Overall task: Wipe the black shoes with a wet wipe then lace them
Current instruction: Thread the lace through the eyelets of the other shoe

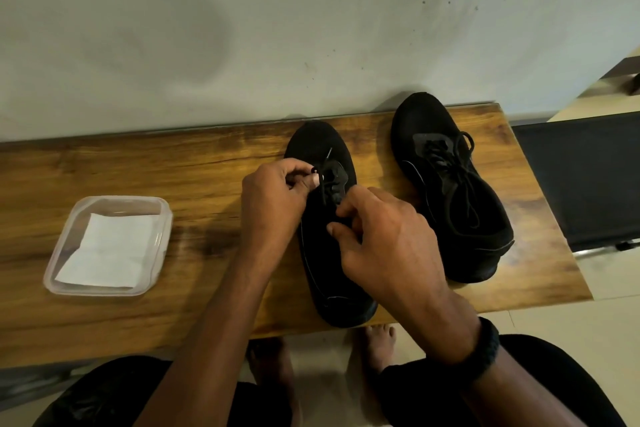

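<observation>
Shoes black; bench brown wood-grain; wipe white; wristband probably black.

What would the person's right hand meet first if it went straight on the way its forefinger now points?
Probably the black lace crossing the nearer black fabric shoe, just ahead of the right hand. Beyond it is the left hand, pinching the lace end. Depth is unclear from one view.

Single head-worn wide-angle view from above the near edge of the brown wood-grain counter, facing forward and steeply down. Close in: left hand and right hand sit mid-frame, bare feet show below the near edge. Grey plaster wall fills the top, behind the far edge. Counter's right end in frame, left end cropped.
</observation>
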